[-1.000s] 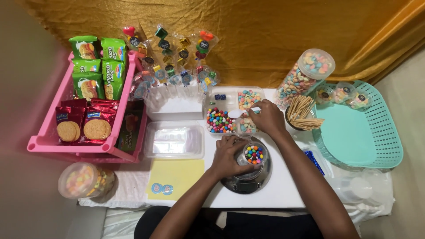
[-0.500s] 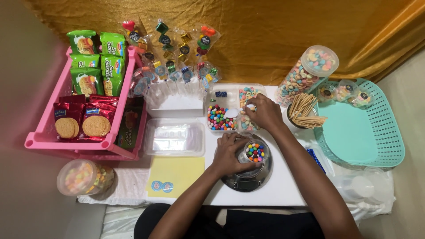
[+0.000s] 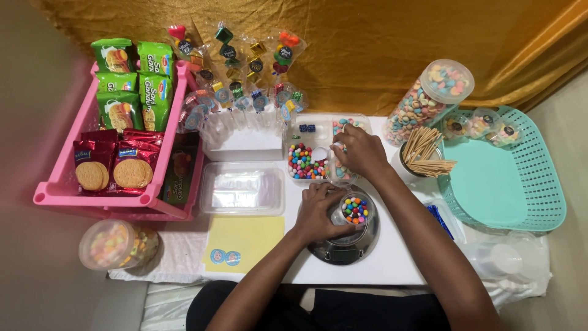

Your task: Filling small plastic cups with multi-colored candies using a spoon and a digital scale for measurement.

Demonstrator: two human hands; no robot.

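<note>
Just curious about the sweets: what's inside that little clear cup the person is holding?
The small clear cup, steadied by the left hand on a round metal scale, holds multicoloured round candies. Only the top layer shows; what lies deeper is covered.

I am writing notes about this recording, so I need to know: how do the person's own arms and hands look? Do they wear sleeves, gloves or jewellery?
Both forearms are bare up to where they leave the picture; no sleeves show. The left hand and the right hand wear no gloves. I can make out no rings, watch or bracelets, though small items could be too small to tell. Dark clothing shows at the bottom edge.
</note>
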